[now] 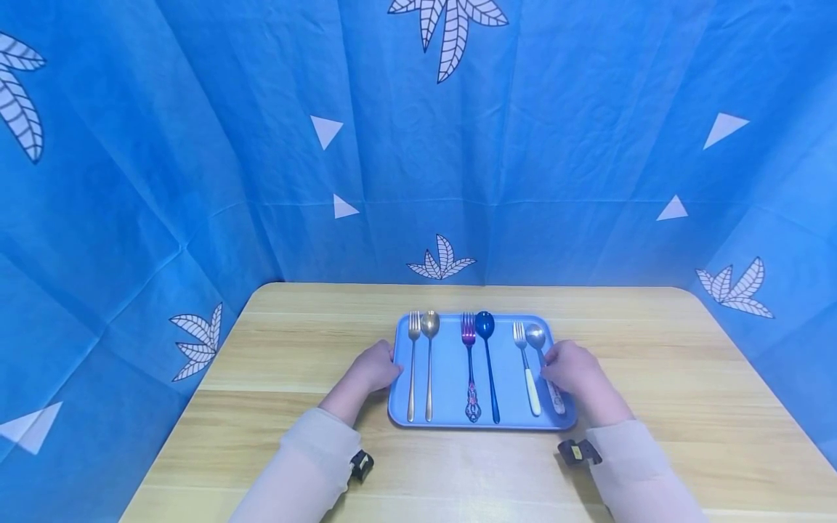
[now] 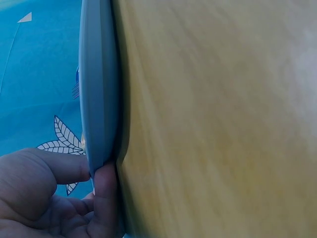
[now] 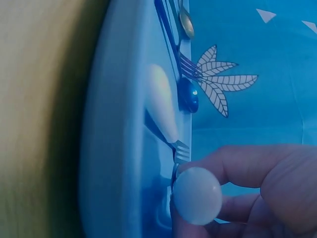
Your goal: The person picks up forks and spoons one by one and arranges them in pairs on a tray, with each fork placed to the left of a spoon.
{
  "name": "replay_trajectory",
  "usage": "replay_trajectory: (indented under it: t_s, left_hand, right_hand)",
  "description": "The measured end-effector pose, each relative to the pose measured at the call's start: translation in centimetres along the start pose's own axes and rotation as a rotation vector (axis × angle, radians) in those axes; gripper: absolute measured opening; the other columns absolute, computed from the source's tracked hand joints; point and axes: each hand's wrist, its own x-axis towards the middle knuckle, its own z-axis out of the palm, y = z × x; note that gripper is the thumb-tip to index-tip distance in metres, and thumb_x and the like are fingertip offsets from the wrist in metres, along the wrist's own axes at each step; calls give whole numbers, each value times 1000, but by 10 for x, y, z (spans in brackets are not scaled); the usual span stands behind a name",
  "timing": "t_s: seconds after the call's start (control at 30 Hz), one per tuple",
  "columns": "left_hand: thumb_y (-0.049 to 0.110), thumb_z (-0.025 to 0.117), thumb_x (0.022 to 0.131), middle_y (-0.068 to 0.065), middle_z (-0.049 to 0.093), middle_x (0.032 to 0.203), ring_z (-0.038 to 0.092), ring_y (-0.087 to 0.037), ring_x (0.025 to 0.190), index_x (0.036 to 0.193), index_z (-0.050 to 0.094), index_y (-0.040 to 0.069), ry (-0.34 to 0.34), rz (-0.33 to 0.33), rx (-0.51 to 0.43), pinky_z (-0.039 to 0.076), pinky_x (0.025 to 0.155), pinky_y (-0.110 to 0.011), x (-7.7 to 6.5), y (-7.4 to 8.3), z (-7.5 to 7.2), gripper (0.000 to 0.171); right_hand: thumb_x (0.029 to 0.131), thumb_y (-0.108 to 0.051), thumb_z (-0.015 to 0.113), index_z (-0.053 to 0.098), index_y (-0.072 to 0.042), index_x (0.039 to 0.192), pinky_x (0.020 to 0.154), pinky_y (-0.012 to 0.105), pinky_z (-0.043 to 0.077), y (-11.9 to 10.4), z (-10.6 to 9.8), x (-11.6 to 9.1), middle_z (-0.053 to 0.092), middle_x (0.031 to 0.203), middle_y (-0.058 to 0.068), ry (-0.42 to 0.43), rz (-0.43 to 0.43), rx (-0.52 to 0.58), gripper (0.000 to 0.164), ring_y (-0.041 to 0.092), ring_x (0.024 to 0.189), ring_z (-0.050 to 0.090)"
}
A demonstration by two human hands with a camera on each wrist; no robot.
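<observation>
A blue rectangular tray (image 1: 450,385) lies on the table with cutlery set on it in pairs. My left hand (image 1: 378,365) pinches the tray's left rim, the thumb above and a finger below in the left wrist view. At the right end, my right hand (image 1: 575,370) grips a silver spoon (image 1: 535,335) with a pale patterned handle. In the right wrist view the rounded handle end (image 3: 198,196) points at the camera, held between thumb and fingers. Just left of that spoon lies a fork with a white handle (image 1: 532,392).
Further left on the tray are a dark blue spoon (image 1: 484,325) and a purple fork (image 1: 468,330), then a gold spoon (image 1: 430,325) and a gold fork (image 1: 415,327). The wooden table (image 1: 314,319) is bordered by a blue leaf-patterned curtain (image 1: 418,145).
</observation>
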Motion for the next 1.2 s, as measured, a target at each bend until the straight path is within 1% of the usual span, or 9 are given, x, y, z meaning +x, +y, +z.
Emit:
replay_trajectory:
  t_s: [0.2,0.4,0.7,0.8,1.03,1.2]
  left_hand:
    - [12,60,96,-11,56,87,56,-25,78,104,55,1,6,-9,1,49,71,-36,0,0,1,15]
    - [11,60,96,-11,56,87,56,-25,79,105,54,1,6,-12,-9,49,70,-37,0,-1,0,14]
    - [12,61,95,-11,57,87,57,-26,81,103,54,1,7,-4,6,50,73,-38,2,-2,1,15]
    - [12,62,95,-11,57,87,56,-25,79,101,54,1,9,0,11,49,71,-37,2,-2,2,14]
    - [12,61,95,-10,56,86,55,-24,75,99,54,2,3,-1,8,48,66,-34,3,-3,3,13]
    - [11,62,95,-11,56,86,56,-25,76,98,55,2,9,10,16,48,67,-35,3,-4,2,12]
  right_hand:
    - [84,-5,69,62,15,109,68,42,56,0,5,0,67,93,22,34,-12,-29,33,29,78,64]
    - [84,-5,69,63,14,108,67,41,56,0,8,1,67,93,21,39,-7,-62,31,28,77,63]
    - [83,-6,69,62,14,111,69,44,56,1,12,2,67,97,24,62,-9,-95,35,30,79,64]
    - [83,-6,69,62,14,112,69,44,56,1,12,2,67,97,24,68,-15,-101,36,29,78,64]
    - [82,-8,71,62,14,113,69,43,56,4,12,1,67,99,26,71,-26,-85,38,30,78,64]
    - [86,-9,68,61,12,111,71,46,56,11,7,2,67,95,24,94,-25,-63,33,33,80,64]
